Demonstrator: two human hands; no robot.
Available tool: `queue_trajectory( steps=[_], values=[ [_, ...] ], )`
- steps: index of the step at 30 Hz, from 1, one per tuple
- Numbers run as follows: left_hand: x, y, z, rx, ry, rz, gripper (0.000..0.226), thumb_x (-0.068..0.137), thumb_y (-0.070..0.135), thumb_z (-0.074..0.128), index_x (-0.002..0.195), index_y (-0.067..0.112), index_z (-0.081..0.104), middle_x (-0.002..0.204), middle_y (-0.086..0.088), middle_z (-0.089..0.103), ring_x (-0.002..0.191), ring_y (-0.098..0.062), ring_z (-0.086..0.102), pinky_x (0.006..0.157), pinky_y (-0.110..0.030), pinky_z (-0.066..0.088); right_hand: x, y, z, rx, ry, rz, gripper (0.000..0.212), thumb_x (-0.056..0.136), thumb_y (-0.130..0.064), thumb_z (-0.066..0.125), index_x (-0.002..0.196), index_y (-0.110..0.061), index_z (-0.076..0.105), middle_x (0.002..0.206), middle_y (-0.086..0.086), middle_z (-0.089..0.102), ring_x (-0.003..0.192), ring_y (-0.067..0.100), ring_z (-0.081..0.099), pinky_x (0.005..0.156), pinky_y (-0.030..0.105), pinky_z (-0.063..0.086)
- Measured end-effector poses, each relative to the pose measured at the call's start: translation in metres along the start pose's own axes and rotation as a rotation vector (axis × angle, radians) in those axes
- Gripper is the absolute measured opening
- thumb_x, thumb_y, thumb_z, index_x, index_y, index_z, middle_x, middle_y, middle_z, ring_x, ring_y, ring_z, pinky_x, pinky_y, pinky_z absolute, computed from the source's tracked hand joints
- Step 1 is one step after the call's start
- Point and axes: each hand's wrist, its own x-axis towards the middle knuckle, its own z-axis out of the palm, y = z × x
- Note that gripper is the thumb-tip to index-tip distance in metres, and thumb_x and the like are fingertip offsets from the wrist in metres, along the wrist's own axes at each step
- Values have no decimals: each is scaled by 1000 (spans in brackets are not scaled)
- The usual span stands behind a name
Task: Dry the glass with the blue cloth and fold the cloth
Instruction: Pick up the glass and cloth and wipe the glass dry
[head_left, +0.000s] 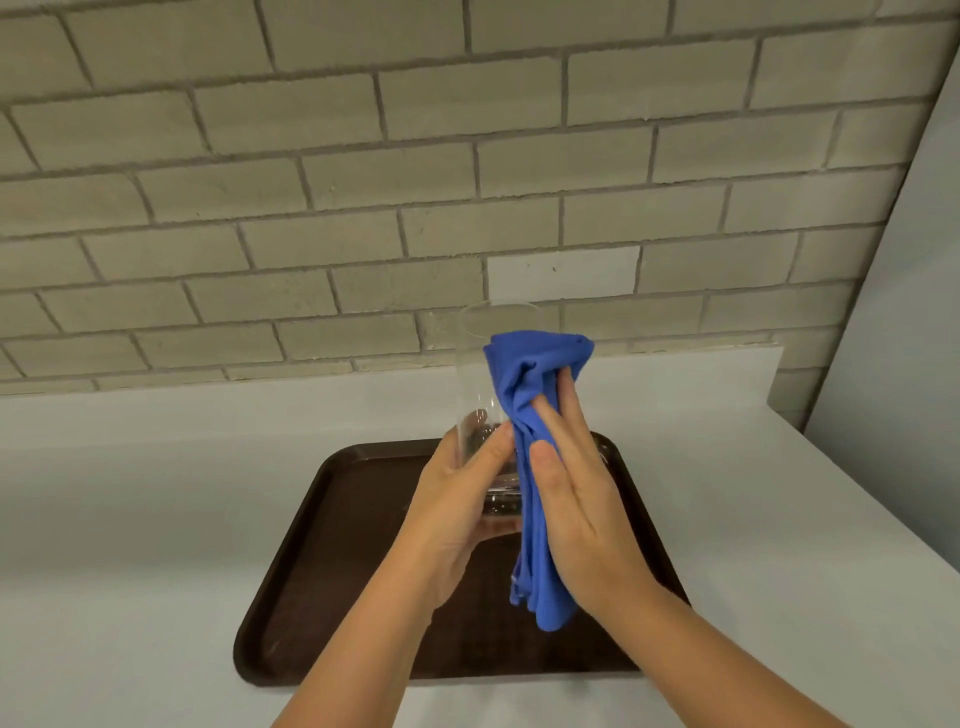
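Note:
A tall clear glass (480, 364) is held upright above the tray, its rim toward the wall. My left hand (457, 499) grips its lower part from the left, thumb across the front. My right hand (576, 499) presses a bunched blue cloth (535, 379) flat against the glass's right side. The cloth covers the right side of the glass up near the rim, and its loose end hangs down below my right palm. The base of the glass is partly hidden by my fingers and the cloth.
A dark brown tray (311, 561) lies on the white counter (130, 519) under my hands. A grey brick wall (363, 182) runs along the back. A pale wall (909, 312) closes off the right side, where the counter narrows.

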Motion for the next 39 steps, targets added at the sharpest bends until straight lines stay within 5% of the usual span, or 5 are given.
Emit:
queue_trajectory(
  steps=[8,13,19,32,39],
  values=[
    [1,3,-1,79,40,-42,88,42,51,77,121,21,52,109,-10,68,88,-24,71,54,-25,53,65,-1,-28,-367,-107,-92,37,94,-23,34,130,-23,42,144,-18,6,138,3,-2,106,5,4],
    [5,-1,-10,100,36,3,40,61,31,76,100,25,66,94,-3,73,84,-14,71,59,-29,54,27,11,-22,-274,-187,-248,34,93,-33,31,123,-31,47,142,-21,21,140,2,5,114,17,8],
    [5,-2,-2,-51,-81,-77,53,60,42,75,107,19,61,90,-8,75,75,-23,71,56,-29,56,67,1,-24,-36,50,7,33,92,-17,31,123,-28,39,144,-10,19,141,13,12,116,26,14],
    [18,0,-14,-420,-235,-90,51,49,42,82,93,17,74,90,-9,75,81,-23,71,62,-36,58,68,-7,-11,114,60,29,33,94,-18,34,121,-37,39,143,-21,25,136,1,22,109,11,20],
    [24,5,-22,-452,-208,8,28,68,37,64,87,20,76,83,-3,77,76,-16,72,60,-31,58,37,0,8,113,-22,-7,34,92,-27,35,117,-50,40,144,-27,24,136,-1,20,116,30,20]
  ],
)
